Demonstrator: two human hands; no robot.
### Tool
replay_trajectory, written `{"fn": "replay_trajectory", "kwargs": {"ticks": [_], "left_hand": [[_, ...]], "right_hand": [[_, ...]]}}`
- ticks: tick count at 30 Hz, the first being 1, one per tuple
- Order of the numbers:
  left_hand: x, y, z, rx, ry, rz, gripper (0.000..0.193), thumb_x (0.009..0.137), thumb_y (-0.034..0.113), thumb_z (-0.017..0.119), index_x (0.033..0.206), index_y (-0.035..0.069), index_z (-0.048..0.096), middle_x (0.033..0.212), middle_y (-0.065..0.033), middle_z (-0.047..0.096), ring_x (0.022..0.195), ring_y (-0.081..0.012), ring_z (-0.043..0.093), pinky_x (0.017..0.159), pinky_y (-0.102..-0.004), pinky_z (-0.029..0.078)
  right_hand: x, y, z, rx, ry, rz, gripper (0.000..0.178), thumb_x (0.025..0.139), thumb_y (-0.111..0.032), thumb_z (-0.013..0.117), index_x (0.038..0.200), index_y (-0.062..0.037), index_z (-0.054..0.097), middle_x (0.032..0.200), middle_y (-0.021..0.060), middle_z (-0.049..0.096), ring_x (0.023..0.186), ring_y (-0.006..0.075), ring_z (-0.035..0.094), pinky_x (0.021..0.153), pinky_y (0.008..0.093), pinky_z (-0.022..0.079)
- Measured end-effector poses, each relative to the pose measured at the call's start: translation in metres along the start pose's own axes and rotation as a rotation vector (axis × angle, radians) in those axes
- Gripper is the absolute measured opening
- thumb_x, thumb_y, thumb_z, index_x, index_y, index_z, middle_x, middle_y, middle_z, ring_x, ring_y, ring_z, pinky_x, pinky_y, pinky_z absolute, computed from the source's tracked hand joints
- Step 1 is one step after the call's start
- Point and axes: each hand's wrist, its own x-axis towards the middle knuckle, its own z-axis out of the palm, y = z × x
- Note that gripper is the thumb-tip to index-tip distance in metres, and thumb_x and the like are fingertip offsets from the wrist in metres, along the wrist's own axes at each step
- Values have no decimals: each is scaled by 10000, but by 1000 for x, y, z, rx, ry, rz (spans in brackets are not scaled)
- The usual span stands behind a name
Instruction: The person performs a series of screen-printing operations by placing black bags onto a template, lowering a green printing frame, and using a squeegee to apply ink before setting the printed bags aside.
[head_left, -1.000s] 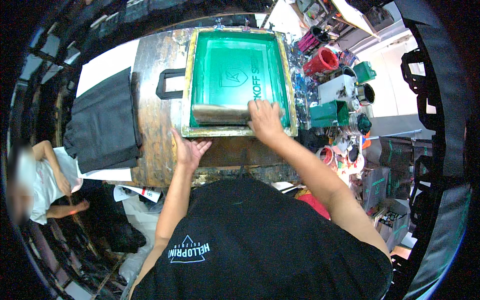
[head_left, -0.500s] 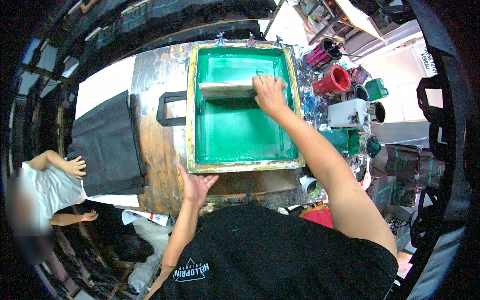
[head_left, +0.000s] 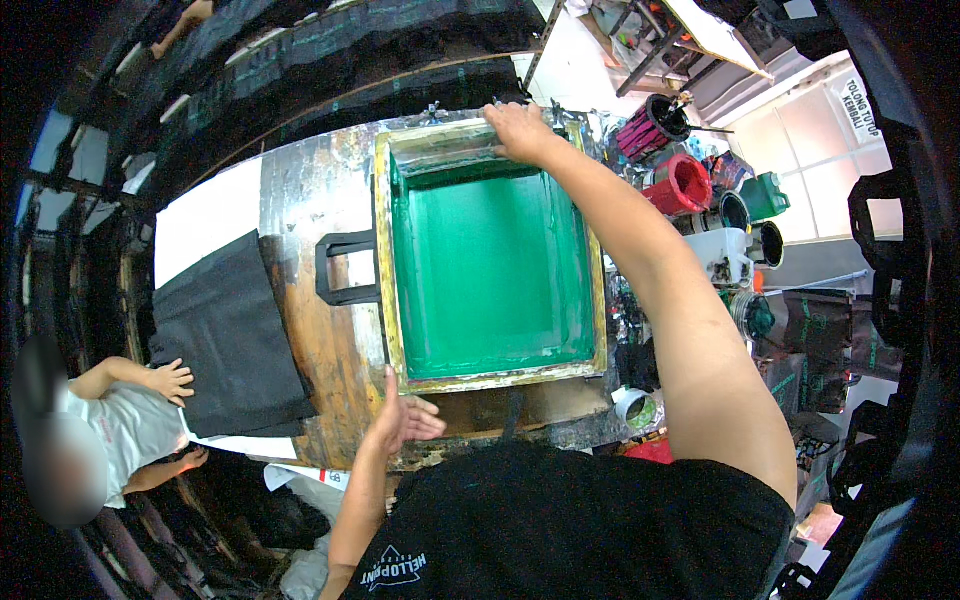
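Worn wooden worktable [head_left: 310, 340], bright windows [head_left: 800, 150] at right, dark shelving [head_left: 890, 330] around

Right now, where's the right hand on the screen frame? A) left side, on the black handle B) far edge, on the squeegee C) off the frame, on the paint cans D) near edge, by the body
B: the right hand rests on the squeegee at the far edge of the green screen frame, while the left hand is at the near corner.

Screen frame [head_left: 495, 375] on table [head_left: 310, 330], pots [head_left: 700, 200] right
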Motion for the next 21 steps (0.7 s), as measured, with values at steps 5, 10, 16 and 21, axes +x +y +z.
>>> {"fn": "replay_trajectory", "kwargs": {"ticks": [5, 10, 16, 21], "left_hand": [[-7, 88, 11, 482, 304, 793, 508, 1014, 493, 608, 897, 4, 676, 751, -113, 718, 638, -203, 668, 611, -297, 526], [31, 263, 72, 1194, 758, 1539, 545, 856, 488, 778, 1146, 37, 676, 1096, -154, 661, 1077, -343, 603, 933, -451, 471], [119, 358, 82, 1777, 877, 1263, 862, 809, 824, 563, 1055, 15, 731, 1070, -180, 711, 1068, -344, 654, 942, -498, 468], [127, 354, 97, 1690, 879, 1359, 746, 824, 777, 601, 794, 44, 735, 792, -167, 716, 770, -350, 714, 727, -458, 566]], "right_hand": [[-31, -13, 7, -46, 400, 48, 380, 849, -108, 651, 1219, -103, 562, 1137, 84, 623, 1072, 274, 592, 926, 514, 404], [-45, -17, 35, -116, 317, 87, 403, 873, -90, 594, 1275, -115, 584, 1158, 71, 623, 1107, 275, 583, 930, 507, 418], [-38, 20, 1, -18, -45, 100, 514, 775, -250, 803, 1270, -207, 672, 1149, 105, 726, 1135, 282, 666, 952, 503, 482], [-50, 28, 29, 18, 142, 168, 301, 777, -269, 799, 1064, -200, 740, 907, 111, 744, 901, 316, 726, 898, 491, 514]]}}
